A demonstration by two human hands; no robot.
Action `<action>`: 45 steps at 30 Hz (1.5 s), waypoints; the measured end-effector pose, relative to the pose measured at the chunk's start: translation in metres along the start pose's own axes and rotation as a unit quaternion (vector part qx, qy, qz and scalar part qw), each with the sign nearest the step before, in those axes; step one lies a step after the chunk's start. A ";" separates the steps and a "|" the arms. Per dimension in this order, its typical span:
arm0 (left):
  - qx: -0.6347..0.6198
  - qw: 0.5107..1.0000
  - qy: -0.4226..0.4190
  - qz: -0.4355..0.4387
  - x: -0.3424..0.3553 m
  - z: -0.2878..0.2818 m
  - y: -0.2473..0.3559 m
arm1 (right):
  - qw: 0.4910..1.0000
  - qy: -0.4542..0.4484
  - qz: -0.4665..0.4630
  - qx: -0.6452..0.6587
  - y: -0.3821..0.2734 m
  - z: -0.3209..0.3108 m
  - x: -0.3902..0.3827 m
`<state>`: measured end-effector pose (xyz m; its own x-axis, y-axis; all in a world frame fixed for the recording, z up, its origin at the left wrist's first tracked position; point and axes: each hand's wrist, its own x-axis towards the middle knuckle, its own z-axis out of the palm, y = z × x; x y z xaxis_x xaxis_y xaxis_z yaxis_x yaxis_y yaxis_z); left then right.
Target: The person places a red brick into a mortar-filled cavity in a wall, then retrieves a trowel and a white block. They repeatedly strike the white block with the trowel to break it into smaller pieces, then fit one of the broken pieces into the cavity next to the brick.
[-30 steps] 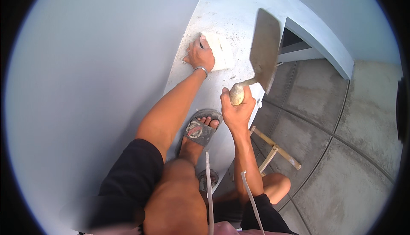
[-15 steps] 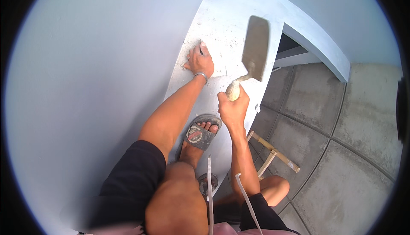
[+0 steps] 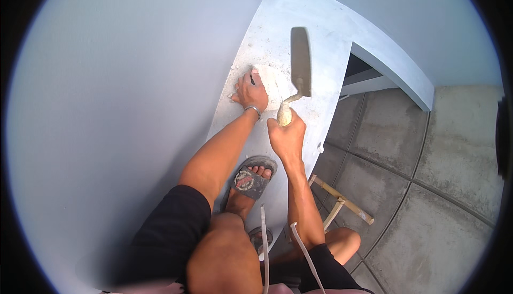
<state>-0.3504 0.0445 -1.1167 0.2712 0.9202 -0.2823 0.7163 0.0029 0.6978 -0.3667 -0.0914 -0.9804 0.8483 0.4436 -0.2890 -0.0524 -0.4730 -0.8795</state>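
Note:
My left hand [image 3: 248, 91] grips a flat white block [image 3: 272, 83] lying on the white ledge [image 3: 320, 16], among white crumbs and grit. Just to the right, my right hand [image 3: 287, 136] holds the pale, crusted handle of a trowel [image 3: 300, 59]. Its grey metal blade is raised above the ledge beside the block, pointing away from me, and looks angled. My sandalled foot [image 3: 251, 182] stands on the ledge below my hands.
A plain painted wall [image 3: 112, 107] runs along my left. An opening [image 3: 363, 64] is cut in the structure at the upper right. Grey concrete floor slabs [image 3: 395, 134] lie below on the right, with a bamboo ladder [image 3: 342, 198] beside the ledge.
The trowel has moved left toward the white block, and its blade now appears narrower, turned more on edge. My left hand stays on the block, while the whole view has shifted slightly.

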 end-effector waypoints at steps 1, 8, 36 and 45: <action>0.004 1.000 0.000 -0.002 0.000 0.001 -0.001 | 0.998 0.023 -0.032 0.041 -0.014 -0.005 -0.004; 0.016 1.000 0.004 -0.001 -0.001 0.005 0.001 | 0.996 -0.014 -0.086 0.000 0.079 0.011 0.014; 0.035 0.999 0.001 -0.031 -0.004 -0.001 0.006 | 0.995 0.006 -0.096 -0.028 -0.055 -0.020 0.013; 0.048 0.998 -0.003 -0.036 -0.010 -0.002 0.018 | 0.967 -0.065 -0.018 -0.247 0.044 0.006 0.026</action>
<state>-0.3418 0.0364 -1.1000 0.2205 0.9164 -0.3341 0.7927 0.0312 0.6088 -0.3503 -0.0965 -1.0285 0.7704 0.5426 -0.3348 0.2608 -0.7473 -0.6112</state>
